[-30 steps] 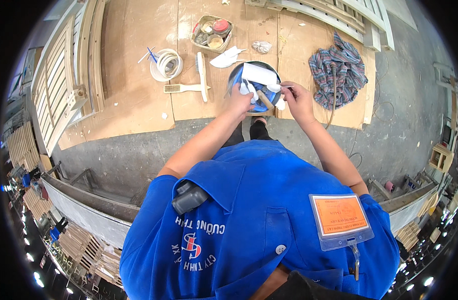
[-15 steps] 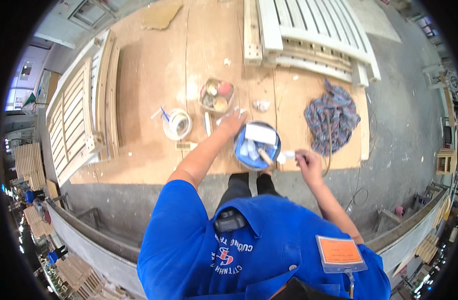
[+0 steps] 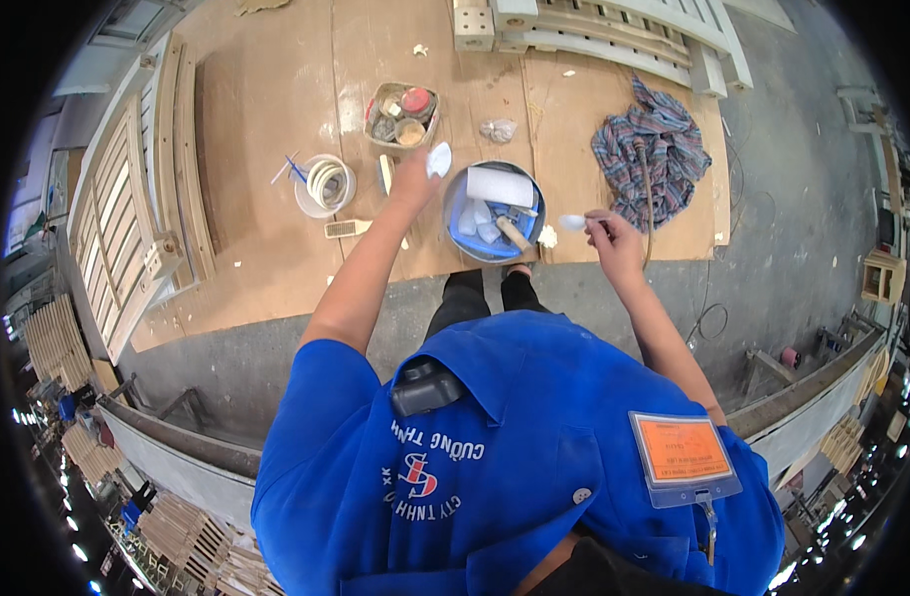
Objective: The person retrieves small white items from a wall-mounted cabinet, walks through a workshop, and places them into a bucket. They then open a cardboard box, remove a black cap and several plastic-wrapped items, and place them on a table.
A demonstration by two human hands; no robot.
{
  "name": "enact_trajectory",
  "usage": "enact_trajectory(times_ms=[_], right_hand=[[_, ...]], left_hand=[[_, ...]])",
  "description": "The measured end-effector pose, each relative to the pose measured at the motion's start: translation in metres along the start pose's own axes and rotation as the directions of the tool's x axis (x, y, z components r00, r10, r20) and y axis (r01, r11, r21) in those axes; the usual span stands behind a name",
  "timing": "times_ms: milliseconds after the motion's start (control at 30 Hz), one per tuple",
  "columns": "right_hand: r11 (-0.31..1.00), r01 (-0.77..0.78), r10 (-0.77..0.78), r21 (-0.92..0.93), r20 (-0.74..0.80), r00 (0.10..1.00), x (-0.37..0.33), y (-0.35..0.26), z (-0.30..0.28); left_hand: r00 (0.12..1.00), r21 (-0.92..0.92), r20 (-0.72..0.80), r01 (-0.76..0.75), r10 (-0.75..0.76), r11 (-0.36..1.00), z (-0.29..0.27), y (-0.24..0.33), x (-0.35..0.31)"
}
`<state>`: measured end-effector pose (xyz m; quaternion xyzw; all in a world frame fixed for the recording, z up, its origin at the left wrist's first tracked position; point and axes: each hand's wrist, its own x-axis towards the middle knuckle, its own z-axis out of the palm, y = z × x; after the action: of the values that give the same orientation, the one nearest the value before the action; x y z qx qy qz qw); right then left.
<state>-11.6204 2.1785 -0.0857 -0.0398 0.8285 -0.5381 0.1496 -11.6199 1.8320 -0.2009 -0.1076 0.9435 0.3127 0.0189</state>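
My right hand point(image 3: 617, 241) pinches a small white plastic spoon point(image 3: 571, 223), its bowl pointing left over the cardboard. My left hand point(image 3: 413, 181) is closed on a white, rounded, shallow piece point(image 3: 438, 160); its exact kind is unclear. Between both hands stands a round bucket point(image 3: 450, 214) lined in blue. Inside it lie a white block-like piece point(image 3: 501, 186), some whitish scraps and a tool with a wooden handle point(image 3: 513, 233). Just beyond my left hand sits a small basket point(image 3: 431, 127) holding a red-lidded jar point(image 3: 415, 100) and other containers.
Cardboard sheeting point(image 3: 266, 129) covers the floor. Slatted wooden frames point(image 3: 127, 219) stand at left, with white slatted panels point(image 3: 614, 45) at far right. A white tub point(image 3: 316, 206), a wooden-backed brush point(image 3: 347, 228), a crumpled plastic bag point(image 3: 498, 130) and a plaid cloth point(image 3: 664, 149) lie around.
The view has shifted, so the floor things sit higher in the picture. My left hand has drawn away from the bucket leftward, with the white piece now plainly showing. My right hand still holds the spoon.
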Motion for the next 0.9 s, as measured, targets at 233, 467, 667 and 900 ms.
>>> enact_trajectory(times_ms=[233, 467, 667, 900], right_hand=[[0.999, 0.026, -0.023, -0.044, 0.064, 0.998, 0.012, -0.003, 0.007], [0.966, 0.193, -0.185, -0.173, 0.063, 0.981, 0.018, -0.011, 0.000], [0.964, 0.249, -0.249, -0.092, 0.015, 0.968, 0.012, -0.009, -0.011], [0.993, 0.111, -0.107, -0.034, 0.106, 0.989, 0.001, 0.002, -0.022]], left_hand=[[0.980, -0.223, 0.034, 0.197, -0.195, 0.955, -0.011, 0.082, -0.062], [0.988, -0.216, 0.003, 0.151, -0.154, 0.965, 0.001, 0.054, -0.062], [0.979, 0.257, 0.081, 0.161, -0.187, 0.953, 0.005, -0.010, -0.007], [0.974, 0.431, 0.035, 0.188, -0.224, 0.883, 0.031, -0.024, 0.008]])
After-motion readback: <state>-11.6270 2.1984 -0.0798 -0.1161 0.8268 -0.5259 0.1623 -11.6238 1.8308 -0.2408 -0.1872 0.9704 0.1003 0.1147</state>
